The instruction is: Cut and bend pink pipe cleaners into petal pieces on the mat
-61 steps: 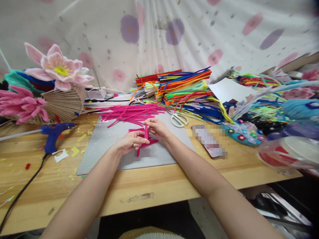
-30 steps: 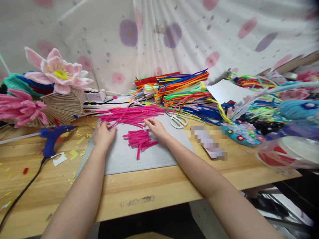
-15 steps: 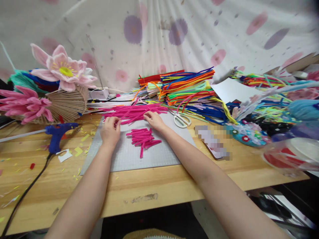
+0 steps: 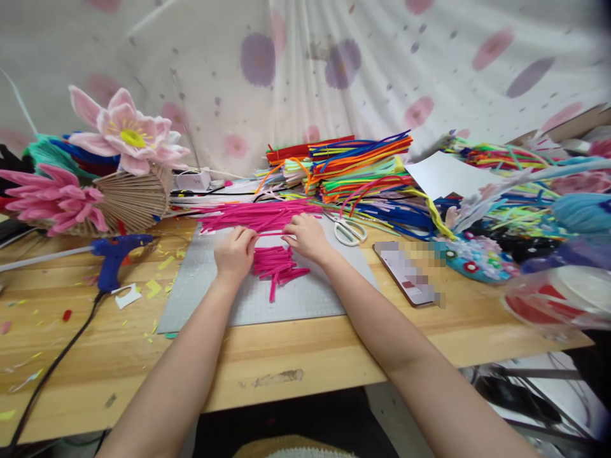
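Between my two hands a magenta pipe cleaner (image 4: 270,235) stretches level above the grey cutting mat (image 4: 195,292). My left hand (image 4: 233,256) pinches one side of it with closed fingers. The fingers of my right hand (image 4: 305,238) are closed on the other side. Just behind the hands lies a heap of long magenta pipe cleaners (image 4: 260,215). Nearer to me on the mat is a pile of short magenta pieces (image 4: 275,262), partly behind my left hand. White-handled scissors (image 4: 350,231) rest to the right of my right hand, apart from it.
A blue glue gun (image 4: 113,257) with a cord lies at left, among yellow scraps. Behind it are pink pipe-cleaner flowers (image 4: 128,133). Colourful pipe-cleaner bundles (image 4: 360,165) are stacked at the back. A phone (image 4: 405,273) and a lidded cup (image 4: 563,296) are at right.
My hands have moved closer together and slightly nearer to me, away from the long heap. A single magenta pipe cleaner now shows drawn between them.
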A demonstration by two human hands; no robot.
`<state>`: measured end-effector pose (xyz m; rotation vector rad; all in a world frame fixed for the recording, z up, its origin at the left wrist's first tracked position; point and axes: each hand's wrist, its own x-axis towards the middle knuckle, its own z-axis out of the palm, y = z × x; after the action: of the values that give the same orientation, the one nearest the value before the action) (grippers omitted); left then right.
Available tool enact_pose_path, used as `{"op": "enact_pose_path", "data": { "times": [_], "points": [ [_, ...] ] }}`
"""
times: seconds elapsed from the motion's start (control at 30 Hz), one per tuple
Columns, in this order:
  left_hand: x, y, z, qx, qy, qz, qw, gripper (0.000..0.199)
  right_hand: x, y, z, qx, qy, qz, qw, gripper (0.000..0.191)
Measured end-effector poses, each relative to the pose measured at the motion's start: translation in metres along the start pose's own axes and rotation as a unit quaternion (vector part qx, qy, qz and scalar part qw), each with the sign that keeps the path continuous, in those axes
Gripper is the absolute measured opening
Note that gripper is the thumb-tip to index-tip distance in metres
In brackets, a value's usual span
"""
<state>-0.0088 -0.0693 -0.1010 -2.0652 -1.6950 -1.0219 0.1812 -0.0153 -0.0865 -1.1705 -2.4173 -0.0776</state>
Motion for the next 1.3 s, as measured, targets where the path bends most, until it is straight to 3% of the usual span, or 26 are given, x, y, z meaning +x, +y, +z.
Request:
{"op": "enact_pose_path", "data": {
  "times": [0.1,0.17,0.23,0.3,0.37,0.43,0.5,0.57,0.63,0.73,0.9,1.3],
  "points": [
    [-0.001,-0.003,-0.002,-0.034,0.036,-0.019,0.999,0.023,0.001,0.0,0.003,0.055,0.003,0.042,0.998,0.017],
    [-0.002,-0.004,-0.003,-0.063,0.04,-0.046,0.996,0.024,0.002,-0.001,0.005,0.161,0.03,0.09,0.982,0.016],
    [-0.001,-0.003,-0.004,-0.11,0.03,-0.091,0.989,0.024,0.004,-0.004,0.005,0.307,0.048,0.135,0.941,0.016],
    [0.0,0.002,-0.004,-0.198,0.008,-0.169,0.966,0.024,0.006,-0.009,0.005,0.45,0.05,0.159,0.877,0.019],
    [0.002,0.01,-0.004,-0.332,-0.015,-0.275,0.902,0.025,0.006,-0.014,0.004,0.552,0.029,0.158,0.819,0.022],
    [0.004,0.02,-0.005,-0.466,-0.043,-0.368,0.803,0.026,0.006,-0.018,0.002,0.612,-0.007,0.144,0.777,0.024],
    [0.005,0.027,-0.007,-0.551,-0.081,-0.419,0.717,0.028,0.005,-0.021,0.0,0.649,-0.03,0.139,0.748,0.025],
    [0.006,0.03,-0.009,-0.585,-0.126,-0.443,0.667,0.028,0.004,-0.022,-0.001,0.668,-0.032,0.143,0.73,0.026],
    [0.006,0.029,-0.01,-0.596,-0.166,-0.456,0.64,0.026,0.004,-0.021,0.001,0.669,-0.027,0.145,0.729,0.026],
    [0.006,0.027,-0.011,-0.599,-0.194,-0.461,0.625,0.021,0.004,-0.019,0.004,0.651,-0.018,0.141,0.745,0.024],
    [0.006,0.027,-0.012,-0.598,-0.208,-0.447,0.631,0.019,0.004,-0.019,0.006,0.641,-0.03,0.131,0.756,0.024],
    [0.003,0.028,-0.007,-0.569,-0.182,-0.401,0.694,0.036,0.001,-0.024,0.008,0.675,-0.051,0.156,0.719,0.028]
  ]
}}
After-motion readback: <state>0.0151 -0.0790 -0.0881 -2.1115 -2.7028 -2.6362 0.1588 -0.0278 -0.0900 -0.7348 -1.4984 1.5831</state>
